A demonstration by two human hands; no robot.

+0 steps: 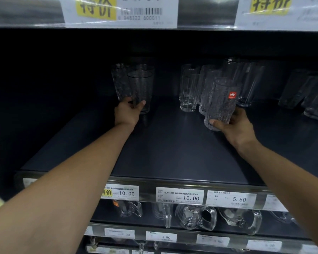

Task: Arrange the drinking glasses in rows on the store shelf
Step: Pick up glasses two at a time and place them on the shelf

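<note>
Head view: both my arms reach deep into the dark store shelf (173, 153).
Left grip: my left hand (128, 111) is clamped low on a smooth tapered glass (140, 88), thumb in front, fingers behind; its base looks to be on the shelf or just off it, I cannot tell which.
Right grip: my right hand (231, 125) is wrapped round the foot of a textured glass with a red sticker (221, 102), tilted slightly and held at the front of its group.
Neighbours: more tapered glasses (120, 80) stand just behind the left one; clear ribbed tumblers (189, 88) and a tall glass (246, 79) crowd behind the right.
Step in hand: pulling each glass forward to start front rows, I judge.
Next move: set both down upright, in line with their own kind, above the price tags (180, 195), then let go gently, as glass clinks and chips.
</note>
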